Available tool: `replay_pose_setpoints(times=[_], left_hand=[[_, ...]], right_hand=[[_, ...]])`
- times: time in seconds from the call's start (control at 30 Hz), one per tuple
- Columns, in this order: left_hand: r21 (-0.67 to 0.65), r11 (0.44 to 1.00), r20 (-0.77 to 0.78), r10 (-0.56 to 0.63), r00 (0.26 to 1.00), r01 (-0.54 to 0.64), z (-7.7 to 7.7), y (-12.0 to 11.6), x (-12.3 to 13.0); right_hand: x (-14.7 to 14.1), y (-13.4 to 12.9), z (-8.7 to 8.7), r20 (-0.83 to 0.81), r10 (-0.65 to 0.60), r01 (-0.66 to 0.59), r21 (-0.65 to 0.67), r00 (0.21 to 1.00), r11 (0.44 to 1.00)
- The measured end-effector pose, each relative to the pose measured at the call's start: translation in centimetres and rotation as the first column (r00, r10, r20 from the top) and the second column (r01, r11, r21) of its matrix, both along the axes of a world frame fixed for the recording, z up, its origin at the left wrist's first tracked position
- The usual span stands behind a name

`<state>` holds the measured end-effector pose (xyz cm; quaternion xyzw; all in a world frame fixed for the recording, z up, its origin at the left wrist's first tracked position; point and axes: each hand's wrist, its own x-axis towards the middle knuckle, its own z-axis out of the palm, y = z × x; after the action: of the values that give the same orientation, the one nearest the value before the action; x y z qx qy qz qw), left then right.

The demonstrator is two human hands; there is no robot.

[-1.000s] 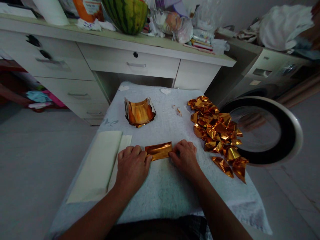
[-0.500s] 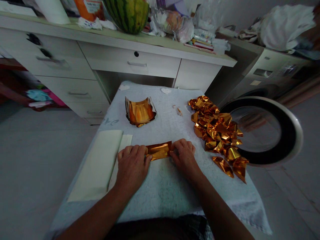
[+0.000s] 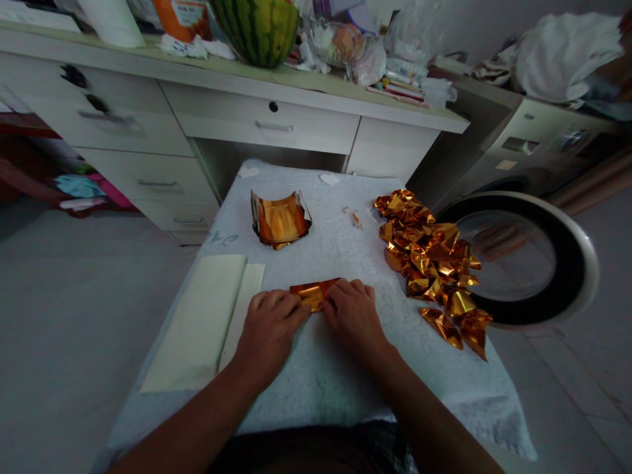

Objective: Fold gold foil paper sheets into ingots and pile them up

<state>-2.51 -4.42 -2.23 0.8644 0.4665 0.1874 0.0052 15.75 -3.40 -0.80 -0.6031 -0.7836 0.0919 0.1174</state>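
Note:
A folded strip of shiny gold foil paper (image 3: 314,295) lies on the cloth-covered table (image 3: 316,382) between my two hands. My left hand (image 3: 273,329) is closed over its left end, thumb pressed near the lower edge. At the right end, my right hand (image 3: 353,316) has its fingers curled down on the foil. Parts of the strip are covered by my fingers. Behind it stands a curved stack of gold foil sheets (image 3: 281,220). Pale cream paper (image 3: 195,326) lies folded to the left of my left hand. Folded gold foil pieces (image 3: 434,253) are heaped on the right.
Small scraps (image 3: 356,220) lie near the table's middle. A white drawer desk (image 3: 306,135) borders the far side, with a watermelon (image 3: 259,29) and plastic bags on top. The open round door of a washing machine (image 3: 567,257) reaches close to the table's right edge.
Both hands have slid inward along the gold foil strip, so they are closer together and less of it shows. The view has shifted slightly.

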Motion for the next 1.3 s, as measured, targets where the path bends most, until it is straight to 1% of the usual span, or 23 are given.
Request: replay_pose_setpoints(times=[0.07,0.17,0.3,0.53,0.8,0.9,1.07,1.3], left_hand=[[0.044,0.997,-0.051,-0.062,0.997,0.065,0.1,-0.3,-0.2],[0.098,0.987,-0.137,-0.114,0.984,0.128,0.3,-0.6,-0.4],[0.087,0.981,-0.202,-0.154,0.967,0.174,0.3,-1.0,-0.7],[0.098,0.981,-0.187,-0.145,0.971,0.166,0.0,-1.5,-1.3],[0.187,0.966,-0.125,-0.155,0.98,0.177,-1.4,-1.5,-1.4],[0.154,0.973,-0.14,-0.148,0.979,0.169,-1.4,-1.5,-1.4],[0.058,0.983,-0.186,-0.163,0.969,0.177,-0.7,-1.4,-1.3],[0.025,0.989,-0.22,-0.136,0.966,0.145,-0.1,-1.4,-0.7]], right_hand=[[-0.5,-0.1,0.0,0.014,-0.035,0.035,-0.001,0.999,0.999],[-0.9,-0.3,-0.2,0.021,-0.08,0.08,0.001,0.997,0.997],[-1.2,-0.4,-0.3,0.027,-0.111,0.111,0.007,0.993,0.994],[-1.6,-0.4,-0.3,0.058,-0.141,0.139,0.039,0.988,0.99],[-1.5,-0.3,-0.7,0.037,-0.143,0.142,0.029,0.989,0.989],[-1.3,-0.2,-0.8,0.015,-0.147,0.147,0.013,0.989,0.989],[-0.8,0.0,-0.8,-0.039,-0.154,0.153,-0.03,0.987,0.988],[-0.3,0.1,-0.6,-0.091,-0.183,0.176,-0.079,0.979,0.981]])
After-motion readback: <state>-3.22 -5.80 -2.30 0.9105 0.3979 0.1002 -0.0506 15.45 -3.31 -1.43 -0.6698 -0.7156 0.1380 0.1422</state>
